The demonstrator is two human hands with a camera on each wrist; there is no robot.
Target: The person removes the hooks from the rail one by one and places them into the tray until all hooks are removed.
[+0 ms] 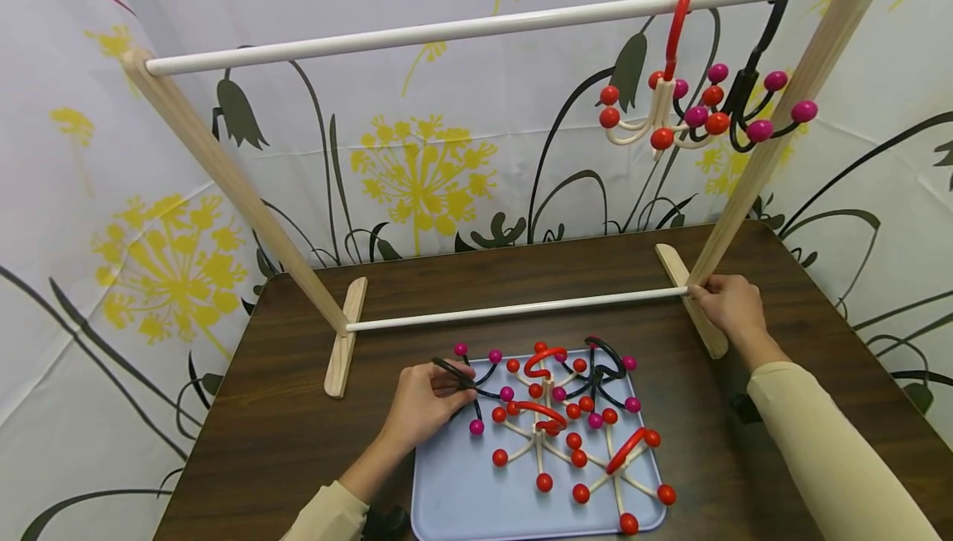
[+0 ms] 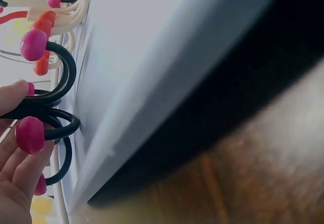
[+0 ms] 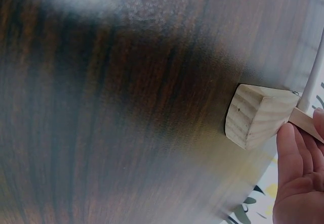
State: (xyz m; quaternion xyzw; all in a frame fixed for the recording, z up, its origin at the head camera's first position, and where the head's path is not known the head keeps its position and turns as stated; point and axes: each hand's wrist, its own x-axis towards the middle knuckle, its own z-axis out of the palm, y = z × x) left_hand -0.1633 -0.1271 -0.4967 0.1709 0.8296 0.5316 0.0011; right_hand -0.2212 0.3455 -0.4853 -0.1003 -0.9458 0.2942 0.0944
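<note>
At the tray's far left corner, my left hand [image 1: 424, 404] pinches a black hook hanger [image 2: 63, 77] whose curved arms end in magenta balls. In the left wrist view, thumb and fingers close on its black stem, beside the tray's rim. My right hand [image 1: 733, 309] grips the foot of the right wooden post [image 1: 752, 160], just above the rack's wooden base [image 3: 260, 115]. Another black hanger [image 1: 597, 375] and several cream hangers with red hooks and red balls [image 1: 539, 433] sit on the light blue tray [image 1: 462, 500].
A red-hooked cream hanger [image 1: 663, 107] and a black one [image 1: 744, 94] hang at the right end of the rack's white top bar [image 1: 447, 31]. A white lower bar [image 1: 521, 308] crosses behind the tray. Behind the dark wooden table [image 1: 275, 442] hangs a flowered curtain [image 1: 298, 152].
</note>
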